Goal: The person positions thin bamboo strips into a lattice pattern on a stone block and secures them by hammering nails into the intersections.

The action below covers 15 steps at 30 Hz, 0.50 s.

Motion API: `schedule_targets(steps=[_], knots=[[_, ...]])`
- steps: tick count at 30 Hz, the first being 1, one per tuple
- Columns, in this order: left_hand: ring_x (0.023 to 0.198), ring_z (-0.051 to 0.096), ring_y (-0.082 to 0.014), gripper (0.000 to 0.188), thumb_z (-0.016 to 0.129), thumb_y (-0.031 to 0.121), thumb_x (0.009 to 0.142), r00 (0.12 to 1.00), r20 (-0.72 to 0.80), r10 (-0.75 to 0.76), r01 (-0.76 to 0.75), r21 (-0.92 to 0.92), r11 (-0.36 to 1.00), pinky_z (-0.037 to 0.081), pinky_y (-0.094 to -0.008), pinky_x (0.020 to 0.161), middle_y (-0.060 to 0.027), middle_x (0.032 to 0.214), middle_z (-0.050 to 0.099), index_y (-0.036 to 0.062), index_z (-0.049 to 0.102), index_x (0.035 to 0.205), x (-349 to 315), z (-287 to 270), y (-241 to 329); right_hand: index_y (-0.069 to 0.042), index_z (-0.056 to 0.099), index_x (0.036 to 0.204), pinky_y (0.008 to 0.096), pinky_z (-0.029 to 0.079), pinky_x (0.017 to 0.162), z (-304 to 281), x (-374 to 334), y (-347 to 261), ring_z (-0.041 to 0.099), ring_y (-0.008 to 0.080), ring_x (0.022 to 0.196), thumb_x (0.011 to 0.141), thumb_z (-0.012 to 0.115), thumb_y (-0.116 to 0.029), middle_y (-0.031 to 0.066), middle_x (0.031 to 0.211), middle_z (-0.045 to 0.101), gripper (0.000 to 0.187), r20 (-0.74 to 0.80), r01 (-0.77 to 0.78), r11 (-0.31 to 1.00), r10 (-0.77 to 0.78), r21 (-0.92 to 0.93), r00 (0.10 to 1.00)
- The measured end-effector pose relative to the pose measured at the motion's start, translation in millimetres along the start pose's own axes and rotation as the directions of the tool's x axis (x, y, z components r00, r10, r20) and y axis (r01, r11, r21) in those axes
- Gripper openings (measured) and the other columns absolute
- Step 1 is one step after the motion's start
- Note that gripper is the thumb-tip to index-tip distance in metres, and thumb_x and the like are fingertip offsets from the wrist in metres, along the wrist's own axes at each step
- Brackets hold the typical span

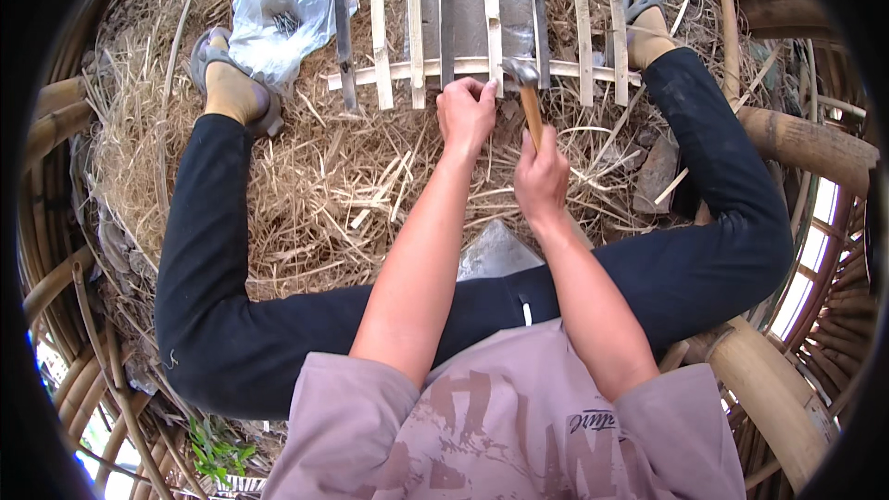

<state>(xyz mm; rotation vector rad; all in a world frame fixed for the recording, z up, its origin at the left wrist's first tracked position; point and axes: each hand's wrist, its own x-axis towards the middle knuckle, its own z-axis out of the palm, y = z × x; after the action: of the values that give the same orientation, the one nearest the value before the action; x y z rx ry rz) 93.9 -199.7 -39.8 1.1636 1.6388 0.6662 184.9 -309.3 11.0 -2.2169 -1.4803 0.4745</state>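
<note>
My right hand (543,178) is wrapped round the wooden handle of a hammer (531,116). The hammer's metal head is up by the near ends of several bamboo slats (379,28), just right of my left hand (466,118). Those left fingers are pinched together at the end of a pale slat (493,32); whatever is between them is too small to make out. The slats lie side by side over a thin bamboo cross strip (579,71). Beneath the middle slats sits a flat grey slab (514,14).
A clear plastic bag (310,0) with small dark nails (286,23) lies beside my left foot. Straw and bamboo shavings (306,213) cover the ground between my legs. Another grey block (500,250) shows near my lap. Bamboo poles (806,143) surround me on both sides.
</note>
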Motion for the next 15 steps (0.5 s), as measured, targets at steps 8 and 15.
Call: schedule_targets(steps=[8, 15], knots=[[0.064, 0.069, -0.0215, 0.032, 0.076, 0.030, 0.089, 1.000, 0.002, 0.025, -0.025, 0.029, 0.999, 0.054, -0.0375, 0.067, -0.0130, 0.070, 0.073, -0.0008, 0.075, 0.080, 0.6, 1.1, 1.3, -0.003, 0.049, 0.104, 0.0471, 0.049, 0.045, 5.5, 10.6, 4.7, 0.068, 0.0368, 0.057, 0.105, 0.052, -0.019, 0.0180, 0.066, 0.064, 0.016, 0.055, -0.086, 0.992, 0.081, 0.088, 0.995], [0.065, 0.070, -0.0227, 0.031, 0.076, 0.030, 0.089, 1.000, -0.019, 0.015, -0.015, 0.011, 1.000, 0.055, -0.0382, 0.069, -0.0138, 0.070, 0.073, 0.0002, 0.076, 0.080, 3.5, 1.2, 3.7, -0.004, 0.050, 0.105, 0.0530, 0.050, 0.053, -0.7, 4.2, 0.2, 0.068, 0.0431, 0.064, 0.105, 0.053, -0.020, 0.0223, 0.070, 0.065, 0.016, -0.049, -0.074, 0.983, 0.083, 0.171, 0.995]])
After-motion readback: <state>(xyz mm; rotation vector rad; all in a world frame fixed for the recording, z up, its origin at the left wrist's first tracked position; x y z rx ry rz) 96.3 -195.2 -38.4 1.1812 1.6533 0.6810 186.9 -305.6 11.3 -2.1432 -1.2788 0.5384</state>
